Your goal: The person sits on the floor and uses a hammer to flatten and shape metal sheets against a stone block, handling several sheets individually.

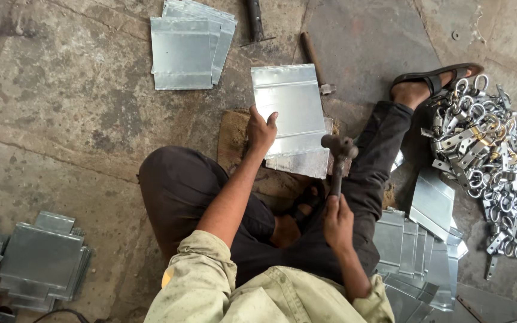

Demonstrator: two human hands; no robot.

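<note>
I sit on the concrete floor with my legs folded. My left hand (261,130) grips the left edge of a shiny rectangular metal sheet (291,107) that lies on a flat block (233,139) in front of me. My right hand (337,220) is closed around the handle of a hammer (338,149), whose dark head hovers at the sheet's lower right corner. A second, duller sheet (301,162) pokes out beneath the shiny one.
A stack of metal sheets (188,45) lies ahead on the floor, another stack (40,260) at my left, more sheets (417,245) at my right. A heap of metal latches and rings (495,161) fills the right side. A second hammer (315,63) rests beyond the sheet.
</note>
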